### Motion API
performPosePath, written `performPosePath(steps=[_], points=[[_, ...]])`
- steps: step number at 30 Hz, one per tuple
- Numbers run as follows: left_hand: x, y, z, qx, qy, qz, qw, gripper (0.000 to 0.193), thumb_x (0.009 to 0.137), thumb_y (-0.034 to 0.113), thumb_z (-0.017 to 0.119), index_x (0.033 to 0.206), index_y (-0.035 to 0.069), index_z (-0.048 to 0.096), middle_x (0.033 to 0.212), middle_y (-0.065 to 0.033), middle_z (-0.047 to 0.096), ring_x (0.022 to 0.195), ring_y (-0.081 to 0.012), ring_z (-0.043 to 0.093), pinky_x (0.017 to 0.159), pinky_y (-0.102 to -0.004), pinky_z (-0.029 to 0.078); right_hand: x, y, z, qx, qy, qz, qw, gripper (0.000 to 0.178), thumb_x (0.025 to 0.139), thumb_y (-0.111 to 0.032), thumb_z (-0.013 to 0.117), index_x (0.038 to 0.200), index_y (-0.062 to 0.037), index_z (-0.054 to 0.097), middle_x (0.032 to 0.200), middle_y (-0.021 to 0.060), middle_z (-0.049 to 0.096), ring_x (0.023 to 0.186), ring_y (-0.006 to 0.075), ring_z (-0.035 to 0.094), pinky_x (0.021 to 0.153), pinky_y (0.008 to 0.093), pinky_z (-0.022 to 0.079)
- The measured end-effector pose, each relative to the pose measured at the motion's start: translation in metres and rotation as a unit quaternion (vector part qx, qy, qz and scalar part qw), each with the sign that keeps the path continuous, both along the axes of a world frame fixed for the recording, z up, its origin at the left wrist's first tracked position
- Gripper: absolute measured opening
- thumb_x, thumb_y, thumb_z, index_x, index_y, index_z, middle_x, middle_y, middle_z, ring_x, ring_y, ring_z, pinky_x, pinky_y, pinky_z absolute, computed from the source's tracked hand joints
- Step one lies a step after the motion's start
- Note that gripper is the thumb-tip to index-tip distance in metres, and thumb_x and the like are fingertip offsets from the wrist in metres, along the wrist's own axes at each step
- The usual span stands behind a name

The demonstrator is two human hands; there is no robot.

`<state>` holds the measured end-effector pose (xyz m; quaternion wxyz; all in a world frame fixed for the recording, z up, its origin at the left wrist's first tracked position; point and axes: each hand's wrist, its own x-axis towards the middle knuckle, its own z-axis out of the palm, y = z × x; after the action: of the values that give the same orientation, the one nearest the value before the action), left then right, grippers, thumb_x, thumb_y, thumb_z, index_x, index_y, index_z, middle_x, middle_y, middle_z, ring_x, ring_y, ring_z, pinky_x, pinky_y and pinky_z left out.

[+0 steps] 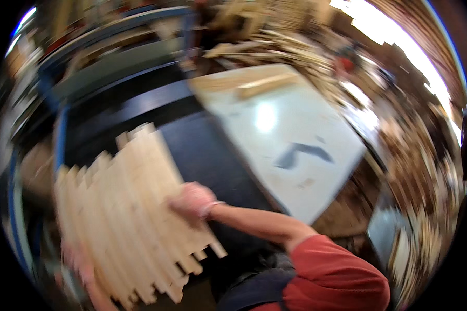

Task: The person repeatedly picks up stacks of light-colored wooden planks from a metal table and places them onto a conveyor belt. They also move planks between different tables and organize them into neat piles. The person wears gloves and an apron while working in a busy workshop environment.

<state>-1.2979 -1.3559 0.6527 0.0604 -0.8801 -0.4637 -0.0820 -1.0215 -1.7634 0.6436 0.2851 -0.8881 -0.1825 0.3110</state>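
A wide panel of pale wooden strips, lying side by side with uneven, staggered ends, is between my hands. My right hand, in a pinkish glove, grips its right edge, with the thumb side over the top face. At the panel's left edge is my left hand, also gloved and blurred by motion; it grips that side, though its fingertips are partly hidden. Beneath and beyond the panel runs the dark, smooth bed of a machine; whether the panel touches it I cannot tell.
Right of the machine stands a light grey table bearing a wooden block and a dark curved mark. A blue metal frame rises at the far left. Piles of wood strips lie behind, and more scrap wood lies at right.
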Motion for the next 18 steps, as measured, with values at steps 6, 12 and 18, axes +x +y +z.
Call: performPosePath(steps=[6,12,18], points=[[0.064,-0.006,0.007,0.019,-0.007,-0.044,0.999,0.079,0.103,0.05,0.06,0.155,-0.007,0.045,0.157,-0.0309,0.048,0.143,-0.0436,0.047,0.12,-0.0565,0.035,0.0,-0.038,-0.014,0.042,-0.033,-0.064,0.997,0.077,0.095,-0.064,0.064,0.131,0.0036,0.063,0.116,0.0295,0.072,0.115,0.0434,0.07,0.098,0.0494,0.056],[0.123,-0.128,0.041,-0.052,-0.131,-0.151,0.978,0.071,0.104,0.044,0.06,0.153,-0.006,0.048,0.153,-0.0291,0.052,0.137,-0.0412,0.053,0.117,-0.0545,0.04,-0.074,-0.098,-0.02,0.272,0.086,0.014,0.958,0.039,0.096,-0.04,0.07,0.103,-0.0017,0.067,0.094,0.0156,0.07,0.09,0.029,0.066,0.08,0.0454,0.053],[0.206,-0.395,0.056,-0.319,-0.287,-0.363,0.827,0.064,0.105,0.038,0.059,0.152,-0.004,0.051,0.149,-0.0273,0.056,0.132,-0.0389,0.058,0.113,-0.0525,0.045,-0.112,-0.302,-0.004,0.482,0.292,-0.001,0.826,0.028,0.098,-0.028,0.065,0.081,-0.0096,0.053,0.076,0.0015,0.049,0.071,0.0146,0.053,0.064,0.0326,0.046]])
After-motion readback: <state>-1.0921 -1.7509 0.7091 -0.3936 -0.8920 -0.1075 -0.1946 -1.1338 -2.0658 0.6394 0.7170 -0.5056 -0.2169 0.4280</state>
